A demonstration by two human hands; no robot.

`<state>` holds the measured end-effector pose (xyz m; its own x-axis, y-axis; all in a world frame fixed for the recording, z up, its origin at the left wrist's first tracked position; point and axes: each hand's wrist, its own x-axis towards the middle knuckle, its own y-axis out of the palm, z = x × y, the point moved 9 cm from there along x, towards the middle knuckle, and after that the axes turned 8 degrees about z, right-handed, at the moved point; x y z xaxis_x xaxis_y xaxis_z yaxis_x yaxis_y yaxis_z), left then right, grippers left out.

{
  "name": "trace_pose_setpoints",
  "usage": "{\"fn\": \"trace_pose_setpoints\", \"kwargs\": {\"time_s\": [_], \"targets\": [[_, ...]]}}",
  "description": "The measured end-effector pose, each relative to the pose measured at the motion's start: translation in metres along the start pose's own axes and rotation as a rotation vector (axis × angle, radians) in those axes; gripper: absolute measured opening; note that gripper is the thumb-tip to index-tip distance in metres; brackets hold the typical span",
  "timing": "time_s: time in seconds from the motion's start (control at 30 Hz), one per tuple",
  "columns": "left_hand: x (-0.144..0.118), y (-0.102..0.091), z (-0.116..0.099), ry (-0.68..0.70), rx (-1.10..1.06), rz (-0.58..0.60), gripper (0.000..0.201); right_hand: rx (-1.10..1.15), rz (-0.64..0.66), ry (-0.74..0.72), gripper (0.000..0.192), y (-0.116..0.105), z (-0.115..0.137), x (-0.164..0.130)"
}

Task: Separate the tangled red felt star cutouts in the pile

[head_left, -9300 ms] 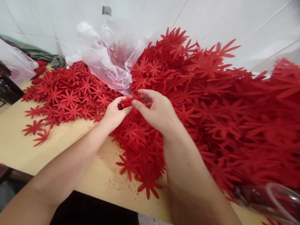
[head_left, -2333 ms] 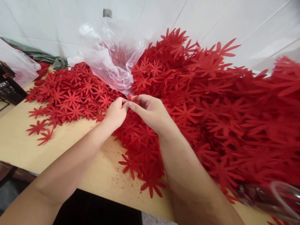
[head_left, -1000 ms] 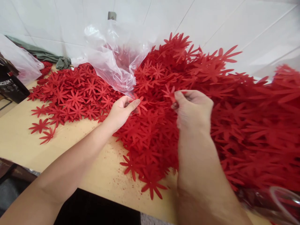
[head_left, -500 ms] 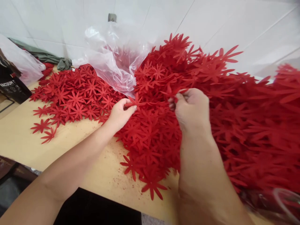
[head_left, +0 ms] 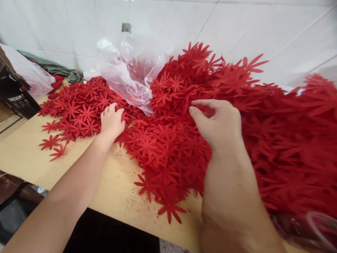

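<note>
A big heap of red flower-shaped cut-outs [head_left: 263,123] covers the right half of the wooden table [head_left: 116,200]. A lower, flatter pile of the same red flowers [head_left: 76,109] lies at the left. My left hand [head_left: 112,121] rests palm down on the right edge of that flat pile, fingers stretched forward and holding nothing that I can see. My right hand [head_left: 219,123] hovers over the big heap with thumb and forefinger spread in a curve, its fingertips touching the flowers.
A crumpled clear plastic bag [head_left: 129,73] lies between the two piles, against the white tiled wall. A black box [head_left: 15,100], another plastic bag [head_left: 35,79] and a green cloth [head_left: 75,75] sit at the far left. Clear plastic [head_left: 310,228] shows bottom right. The table's front edge is close.
My left hand has carried its flower left and now lies flat on the low pile. My right hand, pinching flowers half a second ago, has spread its fingers over the heap.
</note>
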<state>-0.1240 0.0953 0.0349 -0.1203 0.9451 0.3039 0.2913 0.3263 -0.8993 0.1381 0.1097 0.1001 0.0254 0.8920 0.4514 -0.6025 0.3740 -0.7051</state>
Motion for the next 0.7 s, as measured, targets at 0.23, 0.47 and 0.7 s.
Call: {"fn": "trace_pose_setpoints", "kwargs": {"time_s": [0.23,0.47,0.7], "targets": [[0.005,0.005,0.008,0.029,-0.02,-0.007,0.031,0.073,0.043,-0.156,0.023,0.007,0.023,-0.006],[0.006,-0.027,0.018,0.062,-0.461,-0.324,0.021,0.192,0.076,-0.271,0.021,0.022,0.049,-0.015],[-0.003,0.002,-0.042,0.164,-0.968,-0.008,0.008,0.621,0.384,-0.232,0.043,0.08,0.064,-0.03]]}}
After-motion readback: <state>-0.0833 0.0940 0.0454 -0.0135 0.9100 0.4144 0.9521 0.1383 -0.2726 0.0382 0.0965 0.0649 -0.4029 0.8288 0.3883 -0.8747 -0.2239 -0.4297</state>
